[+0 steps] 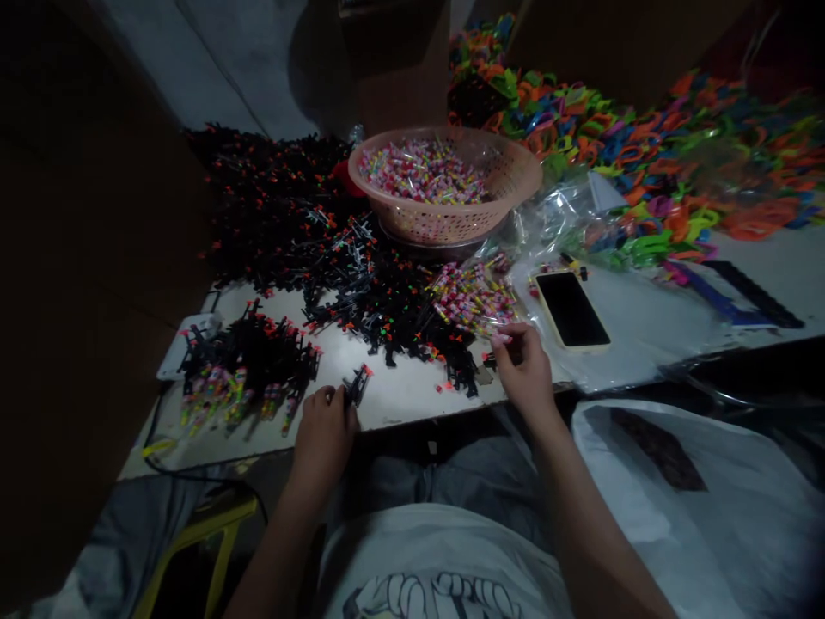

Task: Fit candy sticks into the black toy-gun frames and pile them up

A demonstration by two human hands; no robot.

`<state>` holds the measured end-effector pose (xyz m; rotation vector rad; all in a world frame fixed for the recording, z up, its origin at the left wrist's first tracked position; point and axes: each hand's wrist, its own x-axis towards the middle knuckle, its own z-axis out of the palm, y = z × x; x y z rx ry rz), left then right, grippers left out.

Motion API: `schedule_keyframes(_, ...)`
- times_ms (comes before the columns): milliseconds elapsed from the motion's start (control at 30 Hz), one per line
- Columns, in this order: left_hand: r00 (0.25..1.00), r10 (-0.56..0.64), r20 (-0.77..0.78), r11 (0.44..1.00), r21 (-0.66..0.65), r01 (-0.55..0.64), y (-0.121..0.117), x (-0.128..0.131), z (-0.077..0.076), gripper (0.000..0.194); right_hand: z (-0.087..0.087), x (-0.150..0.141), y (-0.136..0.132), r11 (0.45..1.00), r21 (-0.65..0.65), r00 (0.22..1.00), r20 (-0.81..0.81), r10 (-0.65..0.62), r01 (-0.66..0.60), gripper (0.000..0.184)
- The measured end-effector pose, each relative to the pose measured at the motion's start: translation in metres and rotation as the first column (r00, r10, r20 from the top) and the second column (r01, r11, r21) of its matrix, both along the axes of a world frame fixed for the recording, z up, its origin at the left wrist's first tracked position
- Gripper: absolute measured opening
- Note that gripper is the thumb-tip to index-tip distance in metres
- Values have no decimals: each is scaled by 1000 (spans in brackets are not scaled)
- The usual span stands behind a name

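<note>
My left hand (pixel 324 430) is at the table's front edge, fingers closed round a small black toy gun (pixel 357 383) with an orange tip. To its left lies a bunch of similar black pieces (pixel 258 344), with colourful, candy-like tubes (pixel 216 395) at their near ends. My right hand (pixel 527 371) pinches a small pink piece (pixel 501 339) at the near edge of a pile of pink and yellow candy-like tubes (pixel 473 297). Its exact kind is too dark and small to make out. Between the hands spreads a heap of black toy guns (pixel 387 292).
A pink perforated basket (pixel 444 219) of small colourful pieces stands behind the heap. Bright plastic parts (pixel 619 137) are piled at the back right. A phone (pixel 573 309) lies on clear plastic. A white power strip (pixel 186 344) is at left, a white bag (pixel 702 507) below right.
</note>
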<state>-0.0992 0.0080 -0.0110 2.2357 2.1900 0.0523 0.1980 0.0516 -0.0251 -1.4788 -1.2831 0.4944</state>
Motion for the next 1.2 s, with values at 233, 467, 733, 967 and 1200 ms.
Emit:
schedule_keyframes(233, 951, 74, 301, 996, -77, -53, -5, -9, 4, 31, 24, -34, -16, 966, -48, 856, -476, 201, -254, 30)
schedule_keyframes(467, 158, 361, 919, 931, -344, -126, 1, 8, 3, 41, 18, -79, -35, 815, -52, 732, -476, 488, -577, 28)
schedule_keyframes(733, -419, 477, 773, 863, -503, 54, -2, 33, 7, 24, 11, -102, -46, 786, -91, 789, -135, 599, -612, 28)
schedule_keyframes(967, -376, 415, 829, 898, -440, 22, -5, 37, 13, 39, 14, -98, -49, 834, -109, 840, -105, 532, -542, 8)
schedule_keyframes(1200, -373, 370, 851, 910, -413, -41, -6, 41, 11, 38, 9, -104, -52, 865, -70, 860, -170, 481, -497, 8)
